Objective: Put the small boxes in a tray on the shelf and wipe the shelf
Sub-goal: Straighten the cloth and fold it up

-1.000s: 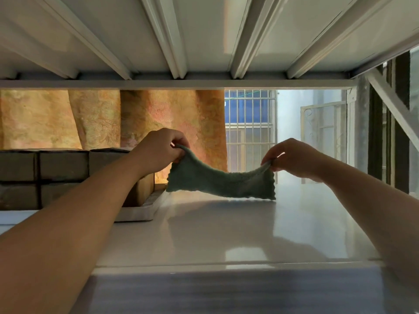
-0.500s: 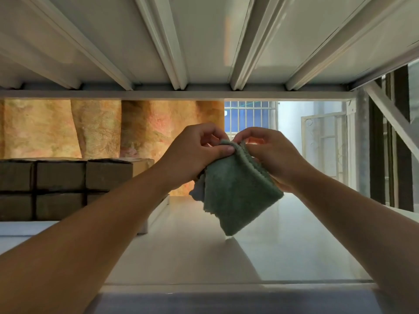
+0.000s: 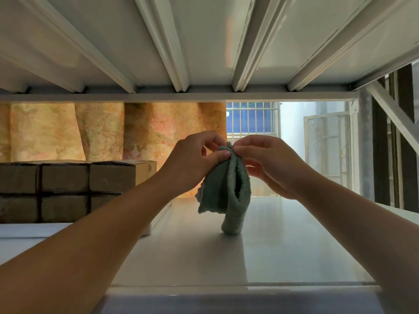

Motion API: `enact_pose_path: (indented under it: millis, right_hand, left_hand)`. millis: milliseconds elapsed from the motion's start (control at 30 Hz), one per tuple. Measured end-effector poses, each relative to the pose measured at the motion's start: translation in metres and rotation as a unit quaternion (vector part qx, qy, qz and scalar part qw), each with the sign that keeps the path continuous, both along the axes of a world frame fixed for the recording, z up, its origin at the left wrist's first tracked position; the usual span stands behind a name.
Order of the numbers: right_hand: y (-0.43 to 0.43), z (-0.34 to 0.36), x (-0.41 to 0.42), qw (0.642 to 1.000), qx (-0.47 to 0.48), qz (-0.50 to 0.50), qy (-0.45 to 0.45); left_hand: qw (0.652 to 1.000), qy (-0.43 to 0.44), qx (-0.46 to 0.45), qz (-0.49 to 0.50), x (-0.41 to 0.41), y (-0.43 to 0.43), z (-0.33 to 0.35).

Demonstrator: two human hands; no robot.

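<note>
The left thumb [image 3: 221, 155] lies flat against the top edge of the green cloth [image 3: 223, 191]. The curled left forefinger closes from above, so the left hand [image 3: 192, 165] pinches the gathered edge. The right fingertips [image 3: 238, 151] pinch the same edge from the other side, thumb and forefinger pressed together on the fabric. The remaining fingers of the right hand [image 3: 272, 168] curl loosely below and hold nothing that can be seen. The two hands are almost touching at the pinch.

The cloth hangs doubled from that edge in thick folds, with a looser corner drooping to the left. Its lowest fold reaches down to the glossy white shelf [image 3: 283, 250]. Whether it rests there or hangs just above cannot be told.

Both bare forearms reach in from the near edge. To the left, well apart from the cloth, the small boxes [image 3: 65, 177] of brown cardboard stand two high and side by side in the white tray [image 3: 147, 231], whose rim is partly hidden by the left forearm.

The ribbed underside of the upper shelf [image 3: 204, 46] spans overhead. Behind are an orange patterned curtain [image 3: 102, 132], a barred window [image 3: 251, 118] and a white metal gate [image 3: 326, 146].
</note>
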State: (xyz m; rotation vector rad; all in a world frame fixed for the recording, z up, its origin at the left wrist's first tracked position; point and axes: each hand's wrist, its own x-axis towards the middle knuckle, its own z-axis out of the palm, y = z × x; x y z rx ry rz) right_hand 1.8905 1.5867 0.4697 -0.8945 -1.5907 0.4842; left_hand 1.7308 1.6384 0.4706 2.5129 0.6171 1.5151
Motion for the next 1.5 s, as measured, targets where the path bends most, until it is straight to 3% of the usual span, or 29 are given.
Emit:
enact_pose_path:
  millis: [333,433,600,700,933,1033,1167,1300,1400,1500]
  right_hand:
    - [0.001,-0.001,-0.002,0.999,-0.014,-0.032,-0.019]
    - [0.000,0.002,0.000,1.000,-0.016,-0.016,-0.012]
    - [0.000,-0.006,0.003,0.963,-0.066,-0.031,-0.259]
    - [-0.003,-0.012,-0.001,0.944,-0.099,0.007,-0.314]
    - [0.006,-0.017,-0.002,0.906,0.006,-0.096,-0.413]
    - [0.007,-0.013,0.004,0.922,-0.006,-0.120,-0.368]
    - [0.002,-0.001,0.013,0.989,-0.056,-0.078,-0.109]
    - [0.000,0.005,0.020,0.996,-0.043,-0.026,0.074]
    - [-0.003,0.009,0.023,0.988,-0.041,0.061,0.136]
    - [-0.005,0.010,0.026,0.982,-0.040,0.145,0.114]
  left_hand:
    - [1.000,0.005,-0.010,0.002,0.001,-0.001,0.000]
    - [0.998,-0.046,-0.029,0.017,-0.002,0.007,0.001]
    - [0.993,-0.091,-0.056,0.053,-0.012,0.018,0.003]
    - [0.992,-0.083,-0.048,0.077,-0.014,0.021,0.002]
    - [0.990,-0.117,-0.049,0.056,-0.015,0.024,0.004]
    - [0.987,-0.147,-0.060,0.039,-0.017,0.025,0.006]
    - [0.975,-0.189,-0.113,-0.009,-0.020,0.025,0.008]
    - [0.950,-0.203,-0.191,-0.141,-0.020,0.019,0.010]
    - [0.923,-0.210,-0.226,-0.228,-0.021,0.016,0.014]
    - [0.904,-0.198,-0.248,-0.287,-0.025,0.010,0.017]
